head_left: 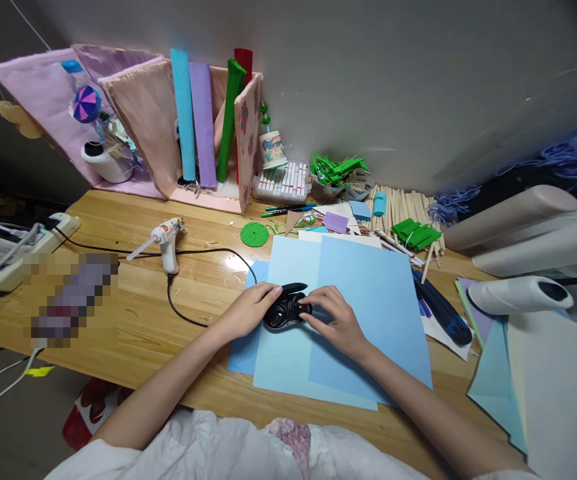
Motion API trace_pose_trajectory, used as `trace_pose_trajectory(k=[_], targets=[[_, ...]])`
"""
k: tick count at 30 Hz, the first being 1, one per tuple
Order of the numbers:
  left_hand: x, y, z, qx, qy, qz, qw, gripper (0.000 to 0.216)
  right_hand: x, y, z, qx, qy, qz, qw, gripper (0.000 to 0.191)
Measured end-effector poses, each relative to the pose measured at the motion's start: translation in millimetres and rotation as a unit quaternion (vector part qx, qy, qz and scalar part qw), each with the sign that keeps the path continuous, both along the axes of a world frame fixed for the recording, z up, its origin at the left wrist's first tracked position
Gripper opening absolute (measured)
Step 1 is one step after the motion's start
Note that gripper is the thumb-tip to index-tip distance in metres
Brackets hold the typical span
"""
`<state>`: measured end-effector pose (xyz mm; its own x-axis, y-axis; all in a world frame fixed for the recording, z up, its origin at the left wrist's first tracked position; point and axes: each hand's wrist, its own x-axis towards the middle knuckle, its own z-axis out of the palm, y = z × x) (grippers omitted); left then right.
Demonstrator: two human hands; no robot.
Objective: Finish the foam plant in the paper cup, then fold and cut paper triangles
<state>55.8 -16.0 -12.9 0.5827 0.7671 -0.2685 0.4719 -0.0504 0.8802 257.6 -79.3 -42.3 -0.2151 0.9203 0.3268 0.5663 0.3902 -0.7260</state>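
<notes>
My left hand (251,308) and my right hand (335,317) both grip a small black rounded object (285,308), perhaps a tape dispenser, which rests on light blue paper sheets (368,313) on the wooden desk (178,340). The left hand's fingers curl over its left side. My right hand's fingertips pinch its right end. Part of the black object is hidden under the fingers.
A white glue gun (167,239) with a black cord lies left of the hands. A green paper disc (255,234), markers (283,181), wooden sticks (403,203) and green scraps sit behind. Paper rolls (195,120) stand in a pink box. White rolls (518,293) lie right.
</notes>
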Motion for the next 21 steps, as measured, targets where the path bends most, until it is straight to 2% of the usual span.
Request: trace_pose_trajectory(k=[11,16,21], targets=[[0.3,-0.9,0.7,0.010,0.011,-0.002,1.000,0.044,-0.2,-3.2,20.8,0.047,-0.011,0.026,0.999,0.020],[-0.1,-3.5,2.8,0.018,0.014,-0.013,1.000,0.043,5.3,-7.5,23.8,0.053,0.012,-0.006,0.999,0.021],[-0.7,-9.8,3.7,0.039,0.021,-0.012,0.999,0.041,17.0,-13.4,19.8,0.028,0.018,-0.061,0.998,0.018]])
